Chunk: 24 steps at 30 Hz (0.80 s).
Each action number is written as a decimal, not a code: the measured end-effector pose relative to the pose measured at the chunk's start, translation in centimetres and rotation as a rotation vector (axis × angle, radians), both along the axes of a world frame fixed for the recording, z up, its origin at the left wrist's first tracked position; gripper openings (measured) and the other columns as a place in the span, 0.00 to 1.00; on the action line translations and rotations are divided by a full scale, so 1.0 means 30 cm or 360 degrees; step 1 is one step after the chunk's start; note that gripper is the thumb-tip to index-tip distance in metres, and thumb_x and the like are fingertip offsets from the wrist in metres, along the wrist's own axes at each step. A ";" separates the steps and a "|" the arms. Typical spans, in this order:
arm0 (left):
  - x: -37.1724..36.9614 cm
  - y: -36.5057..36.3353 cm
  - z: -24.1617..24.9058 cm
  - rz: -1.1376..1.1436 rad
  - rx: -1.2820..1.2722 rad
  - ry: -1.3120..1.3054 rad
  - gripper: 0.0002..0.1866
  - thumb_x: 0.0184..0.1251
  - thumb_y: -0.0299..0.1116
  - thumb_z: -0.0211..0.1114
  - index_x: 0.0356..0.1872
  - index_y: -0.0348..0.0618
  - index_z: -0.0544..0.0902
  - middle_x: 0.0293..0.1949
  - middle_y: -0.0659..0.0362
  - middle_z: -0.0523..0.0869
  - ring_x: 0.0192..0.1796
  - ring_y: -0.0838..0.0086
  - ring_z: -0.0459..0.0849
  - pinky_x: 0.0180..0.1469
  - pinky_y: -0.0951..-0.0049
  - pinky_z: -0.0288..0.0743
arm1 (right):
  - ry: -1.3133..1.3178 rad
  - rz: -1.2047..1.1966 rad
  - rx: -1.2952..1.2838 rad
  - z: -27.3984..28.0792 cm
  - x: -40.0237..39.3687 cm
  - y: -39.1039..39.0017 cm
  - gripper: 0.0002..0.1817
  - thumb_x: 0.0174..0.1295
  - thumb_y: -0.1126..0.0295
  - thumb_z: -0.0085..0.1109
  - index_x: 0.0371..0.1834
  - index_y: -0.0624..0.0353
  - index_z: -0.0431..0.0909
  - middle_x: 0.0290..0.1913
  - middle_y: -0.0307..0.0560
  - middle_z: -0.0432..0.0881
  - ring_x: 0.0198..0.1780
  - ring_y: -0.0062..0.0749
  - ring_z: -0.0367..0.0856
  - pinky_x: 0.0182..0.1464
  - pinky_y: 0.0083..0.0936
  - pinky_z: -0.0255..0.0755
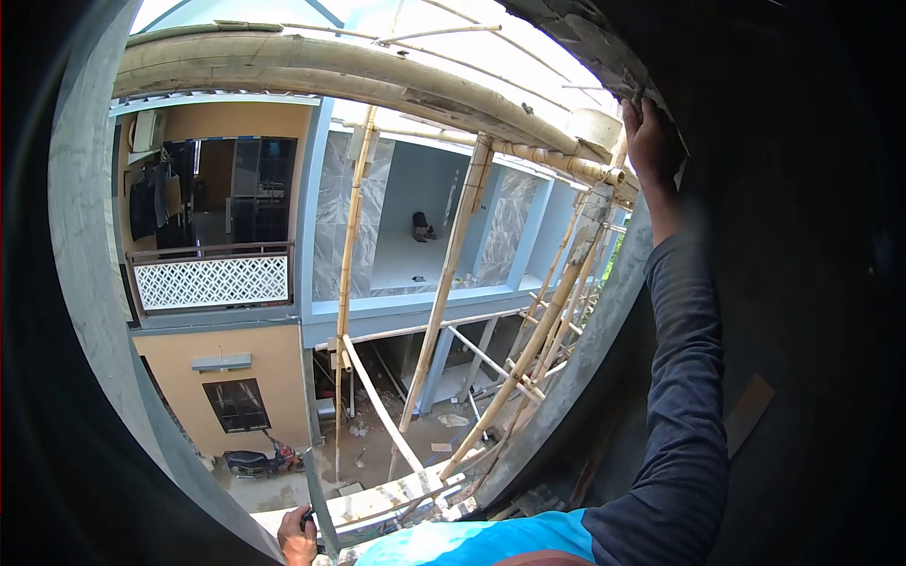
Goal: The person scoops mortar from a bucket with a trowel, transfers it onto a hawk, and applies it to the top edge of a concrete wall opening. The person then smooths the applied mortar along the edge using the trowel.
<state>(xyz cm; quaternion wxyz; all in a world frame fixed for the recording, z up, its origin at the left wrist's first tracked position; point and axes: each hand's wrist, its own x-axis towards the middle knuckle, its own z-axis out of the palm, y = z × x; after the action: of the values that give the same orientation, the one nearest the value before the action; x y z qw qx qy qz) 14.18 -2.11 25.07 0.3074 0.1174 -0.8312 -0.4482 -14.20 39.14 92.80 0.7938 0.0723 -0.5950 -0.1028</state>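
Note:
My right hand [651,141] is raised at the upper right of the head view, against the rough, unfinished upper edge [609,61] of a wall opening. Its fingertips are drawn together there around something small and dark that I cannot make out. Low at the bottom, my left hand [296,538] is closed around the dark handle of a flat grey tool [319,495]. The tool's long, thin face stands nearly upright beside the opening's lower edge. Part of it is hidden by the hand.
Bamboo scaffolding [453,255] stands outside the opening, with a thick horizontal beam [330,66] across the top. Beyond is a house with a white balcony railing [212,283]. A motorbike [264,460] is parked far below. A plank [387,500] lies just outside.

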 end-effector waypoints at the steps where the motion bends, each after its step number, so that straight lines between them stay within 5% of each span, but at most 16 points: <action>1: -0.006 -0.002 0.000 -0.0005 -0.0001 0.0005 0.14 0.54 0.29 0.58 0.42 0.39 0.82 0.39 0.45 0.84 0.42 0.50 0.83 0.47 0.60 0.76 | 0.0005 -0.0005 -0.0001 -0.015 -0.006 0.006 0.18 0.64 0.46 0.54 0.43 0.46 0.79 0.34 0.46 0.84 0.35 0.49 0.83 0.32 0.45 0.75; 4: -0.021 -0.011 0.017 -0.0049 -0.0040 0.0036 0.14 0.55 0.29 0.58 0.43 0.39 0.82 0.38 0.45 0.83 0.41 0.50 0.83 0.46 0.60 0.76 | -0.0121 -0.0053 0.0172 -0.059 -0.003 -0.042 0.20 0.63 0.45 0.55 0.48 0.45 0.80 0.34 0.45 0.84 0.34 0.48 0.82 0.34 0.44 0.75; 7: -0.056 -0.007 0.032 -0.0075 -0.0101 0.0130 0.14 0.55 0.29 0.59 0.44 0.41 0.82 0.36 0.46 0.83 0.38 0.52 0.83 0.42 0.60 0.77 | -0.0284 -0.0201 0.0123 -0.050 0.006 -0.147 0.19 0.64 0.47 0.55 0.43 0.50 0.79 0.33 0.44 0.84 0.35 0.45 0.84 0.36 0.41 0.76; 10: -0.077 0.009 0.037 -0.0057 -0.0102 0.0143 0.14 0.54 0.28 0.59 0.44 0.41 0.82 0.36 0.46 0.83 0.39 0.52 0.83 0.42 0.60 0.77 | -0.0911 0.0107 -0.0034 -0.005 0.005 -0.222 0.23 0.65 0.45 0.50 0.43 0.53 0.79 0.39 0.50 0.86 0.40 0.49 0.85 0.42 0.44 0.77; 17: -0.039 0.042 -0.012 -0.0052 -0.0028 0.0120 0.14 0.53 0.26 0.59 0.43 0.40 0.82 0.35 0.47 0.82 0.37 0.51 0.82 0.42 0.59 0.76 | -0.1382 0.0117 -0.0046 0.076 0.040 -0.294 0.26 0.64 0.44 0.48 0.43 0.56 0.83 0.47 0.56 0.83 0.50 0.48 0.82 0.52 0.42 0.74; 18: -0.030 0.039 -0.025 -0.0034 -0.0020 0.0113 0.14 0.54 0.27 0.59 0.42 0.40 0.82 0.35 0.47 0.83 0.37 0.52 0.82 0.42 0.60 0.76 | -0.1368 0.0269 -0.0093 0.092 0.011 -0.291 0.27 0.64 0.44 0.49 0.39 0.58 0.83 0.40 0.55 0.85 0.45 0.47 0.83 0.52 0.42 0.73; 19: -0.022 0.033 -0.037 -0.0016 -0.0014 0.0109 0.13 0.54 0.27 0.59 0.41 0.40 0.83 0.34 0.47 0.83 0.37 0.52 0.82 0.42 0.61 0.75 | -0.1468 0.0324 -0.0163 0.119 0.007 -0.284 0.27 0.65 0.45 0.48 0.34 0.61 0.82 0.28 0.53 0.83 0.30 0.41 0.83 0.40 0.39 0.76; 21: -0.008 0.019 -0.035 -0.0011 -0.0029 0.0092 0.13 0.54 0.28 0.59 0.41 0.39 0.83 0.34 0.47 0.83 0.37 0.53 0.82 0.41 0.61 0.75 | -0.1481 0.0415 -0.0155 0.149 0.042 -0.289 0.26 0.67 0.48 0.49 0.30 0.64 0.80 0.19 0.49 0.77 0.17 0.33 0.75 0.25 0.34 0.72; 24: 0.016 0.016 -0.004 0.0003 0.0060 0.0022 0.13 0.54 0.29 0.59 0.41 0.38 0.82 0.34 0.47 0.83 0.36 0.54 0.83 0.41 0.61 0.76 | -0.1461 0.0547 -0.0092 0.176 0.097 -0.300 0.25 0.68 0.51 0.52 0.29 0.66 0.79 0.19 0.48 0.75 0.12 0.29 0.69 0.18 0.30 0.67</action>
<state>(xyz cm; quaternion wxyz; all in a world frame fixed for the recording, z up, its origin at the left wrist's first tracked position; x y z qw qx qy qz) 14.66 -1.63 24.95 0.3113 0.1210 -0.8203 -0.4643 -11.29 30.13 98.07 0.4569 0.1853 -0.8655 0.0886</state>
